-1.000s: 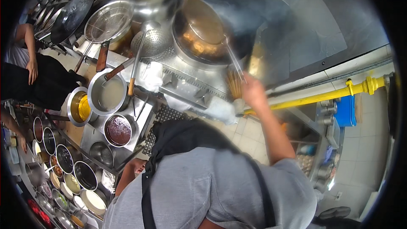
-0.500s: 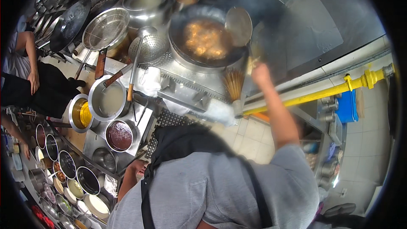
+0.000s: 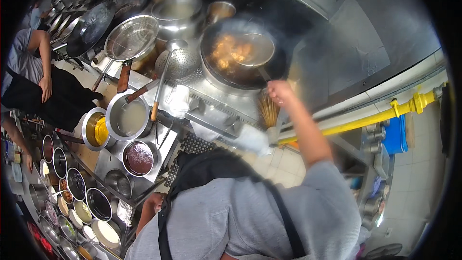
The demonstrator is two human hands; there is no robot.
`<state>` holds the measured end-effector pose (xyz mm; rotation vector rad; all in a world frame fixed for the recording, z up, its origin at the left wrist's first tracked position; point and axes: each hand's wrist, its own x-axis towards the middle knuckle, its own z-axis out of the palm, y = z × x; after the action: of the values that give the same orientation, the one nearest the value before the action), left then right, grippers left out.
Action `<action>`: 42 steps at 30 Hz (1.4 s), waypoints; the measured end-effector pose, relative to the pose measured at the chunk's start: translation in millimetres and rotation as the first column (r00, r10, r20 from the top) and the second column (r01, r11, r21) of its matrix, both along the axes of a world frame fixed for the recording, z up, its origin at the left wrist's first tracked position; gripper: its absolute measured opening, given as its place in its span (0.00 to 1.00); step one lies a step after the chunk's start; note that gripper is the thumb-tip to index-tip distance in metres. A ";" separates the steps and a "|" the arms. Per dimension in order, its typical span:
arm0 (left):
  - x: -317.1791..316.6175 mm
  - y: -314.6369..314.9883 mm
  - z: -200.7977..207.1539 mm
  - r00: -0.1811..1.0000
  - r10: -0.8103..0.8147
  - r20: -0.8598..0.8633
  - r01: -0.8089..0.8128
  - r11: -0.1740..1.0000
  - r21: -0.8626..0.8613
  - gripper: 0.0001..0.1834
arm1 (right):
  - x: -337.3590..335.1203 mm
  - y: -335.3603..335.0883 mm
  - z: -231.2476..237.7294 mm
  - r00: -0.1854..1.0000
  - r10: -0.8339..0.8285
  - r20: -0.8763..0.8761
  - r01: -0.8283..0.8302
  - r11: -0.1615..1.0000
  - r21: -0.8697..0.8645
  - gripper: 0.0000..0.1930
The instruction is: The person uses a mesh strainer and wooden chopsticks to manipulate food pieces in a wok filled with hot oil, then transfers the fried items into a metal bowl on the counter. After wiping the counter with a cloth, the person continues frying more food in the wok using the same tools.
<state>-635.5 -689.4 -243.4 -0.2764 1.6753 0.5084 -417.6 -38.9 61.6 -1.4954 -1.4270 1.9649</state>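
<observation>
My right hand is closed around the handle of a large round ladle. The ladle's wide head is over the dark wok, at its right half. Browned pieces of food lie in the wok's left half, and steam blurs them. Just below that hand, a bamboo wok brush stands with its bristles up, apart from the fingers. Low at my left side is my left hand, with curled fingers, beside the counter edge; whatever it may grip is hidden.
Left of the wok are a perforated skimmer, a mesh strainer and a pot of cloudy liquid. A bowl of dark red sauce stands nearer. A yellow pipe runs at right. Another person's arm is at far left.
My right hand has moved left and slightly down, and the ladle's head has swung from the wok's right rim in over the wok. The food now sits on the left. My left hand stays low.
</observation>
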 end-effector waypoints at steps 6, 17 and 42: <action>-6.5 -18.3 -10.2 0.994 0.105 0.025 -0.105 0.994 -0.007 0.16 | -15.8 -3.9 -6.4 0.999 0.048 0.019 -0.050 0.991 0.125 0.06; -6.2 -12.6 -13.4 0.998 0.056 -0.027 -0.056 0.998 0.001 0.15 | 14.3 -18.6 -10.3 0.971 0.135 0.198 -0.192 0.932 0.306 0.21; 8.9 26.6 -10.6 0.994 -0.054 -0.093 0.042 0.992 -0.117 0.14 | 89.6 -83.2 46.9 0.790 0.026 0.612 -0.572 0.390 0.722 0.21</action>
<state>-626.6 -662.9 -254.0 -0.2989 1.8039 0.3949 -328.0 -122.1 108.4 -1.2275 -2.5696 0.5050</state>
